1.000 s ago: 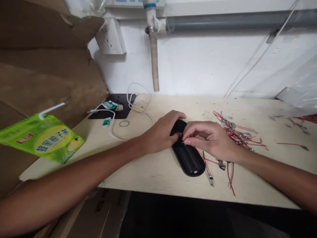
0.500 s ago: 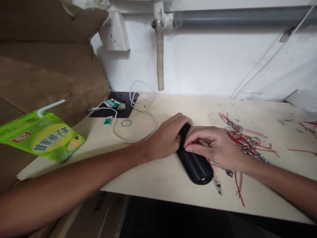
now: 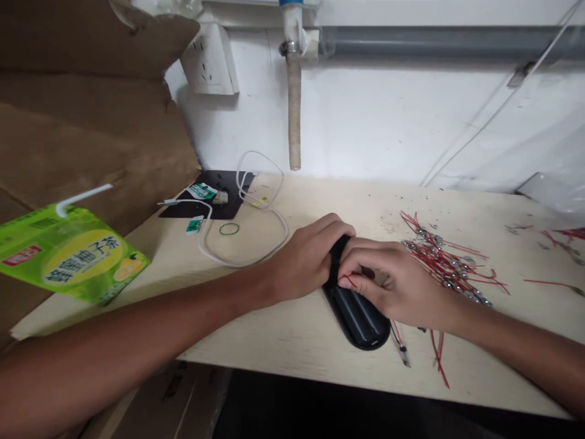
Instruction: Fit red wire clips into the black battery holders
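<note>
Near the middle of the table lies a black, rounded, elongated casing [image 3: 361, 320]. My left hand [image 3: 315, 256] is closed around its far end, where an upright black part [image 3: 337, 249] shows beside the fingers. My right hand [image 3: 388, 277] pinches a thin red wire [image 3: 351, 281] between thumb and forefinger, right over the casing. What the wire's tip touches is hidden by the fingers. Close to the casing's right side lies a red-wired piece with a small metal end [image 3: 403, 352]. Loose red wires [image 3: 439, 363] lie just in front of my right wrist.
A pile of red wires with metal parts [image 3: 450, 262] lies to the right. At the left stand a green drink carton [image 3: 82, 256] with a straw and a cardboard sheet [image 3: 91, 134]. A white cable [image 3: 210, 244] and a green rubber band [image 3: 229, 228] lie behind my left arm.
The view has shifted slightly. My right fingers have turned a little, and the red wire now sticks out past the thumb tip. The left hand keeps its grip on the casing.
</note>
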Action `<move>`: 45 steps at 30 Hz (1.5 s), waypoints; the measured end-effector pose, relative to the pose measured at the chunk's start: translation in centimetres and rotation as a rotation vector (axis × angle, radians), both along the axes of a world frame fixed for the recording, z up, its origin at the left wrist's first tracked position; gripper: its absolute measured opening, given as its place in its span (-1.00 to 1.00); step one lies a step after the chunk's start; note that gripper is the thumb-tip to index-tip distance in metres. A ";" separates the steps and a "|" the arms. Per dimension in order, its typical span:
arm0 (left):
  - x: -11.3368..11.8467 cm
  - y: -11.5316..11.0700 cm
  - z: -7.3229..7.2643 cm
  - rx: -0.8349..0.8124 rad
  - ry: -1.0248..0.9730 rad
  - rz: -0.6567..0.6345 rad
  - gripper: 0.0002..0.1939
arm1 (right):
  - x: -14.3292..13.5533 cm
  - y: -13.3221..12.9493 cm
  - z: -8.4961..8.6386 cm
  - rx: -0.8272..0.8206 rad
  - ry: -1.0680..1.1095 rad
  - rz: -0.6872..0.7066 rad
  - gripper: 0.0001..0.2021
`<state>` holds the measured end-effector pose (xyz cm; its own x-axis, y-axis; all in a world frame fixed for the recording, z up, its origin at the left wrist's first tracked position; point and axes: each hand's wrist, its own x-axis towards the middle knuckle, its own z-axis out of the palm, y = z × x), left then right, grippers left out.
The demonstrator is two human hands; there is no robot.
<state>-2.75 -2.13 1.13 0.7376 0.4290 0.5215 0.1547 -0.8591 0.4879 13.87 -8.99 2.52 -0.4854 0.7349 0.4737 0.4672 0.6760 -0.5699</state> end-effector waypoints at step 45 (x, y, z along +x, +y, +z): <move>-0.6 -0.9 2.0 0.668 -0.069 0.171 -0.64 | -1.3 0.2 -0.2 -0.393 0.300 -0.181 -0.63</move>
<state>-3.31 -2.99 3.09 0.6436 0.1069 0.7578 0.3026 -0.9451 -0.1236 12.58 -8.80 2.34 -0.2197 0.9444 0.2445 0.3339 0.3083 -0.8908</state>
